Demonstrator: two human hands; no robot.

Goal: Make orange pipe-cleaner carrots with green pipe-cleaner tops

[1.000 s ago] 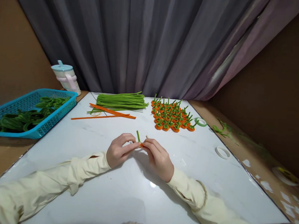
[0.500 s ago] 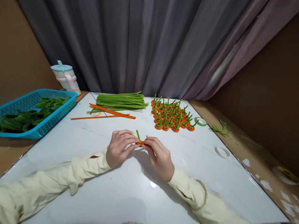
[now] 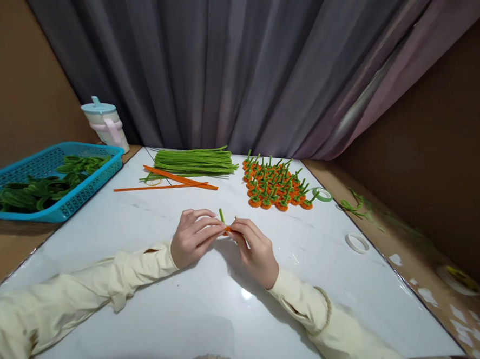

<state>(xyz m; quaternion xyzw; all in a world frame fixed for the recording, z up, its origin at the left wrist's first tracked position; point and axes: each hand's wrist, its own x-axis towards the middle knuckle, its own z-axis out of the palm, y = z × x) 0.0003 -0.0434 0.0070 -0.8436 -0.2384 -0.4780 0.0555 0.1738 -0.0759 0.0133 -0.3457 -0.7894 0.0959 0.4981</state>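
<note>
Between my fingertips, just above the middle of the white table, is a small orange pipe-cleaner piece point(image 3: 227, 229) with a green stem point(image 3: 221, 215) sticking up. My left hand point(image 3: 193, 239) pinches it from the left, its fingers covering part of the orange. From the right, my right hand point(image 3: 258, 251) pinches the other side between thumb and fingers. Much of the piece is hidden by the fingertips. Beyond my hands lie loose orange pipe cleaners point(image 3: 175, 179) and a bundle of green pipe cleaners point(image 3: 194, 162). Several finished orange pieces with green stems point(image 3: 274, 182) stand grouped behind my right hand.
At the left stands a blue basket point(image 3: 69, 208) holding green pipe-cleaner leaves point(image 3: 23, 194). A lidded cup point(image 3: 105, 122) is behind it. To the right are a green tape roll point(image 3: 322, 195), a white tape roll point(image 3: 357, 243) and paper scraps point(image 3: 428, 297) along the edge.
My left fingertips have shifted slightly right over the orange piece, covering more of it. My right hand keeps its pinch with barely any movement.
</note>
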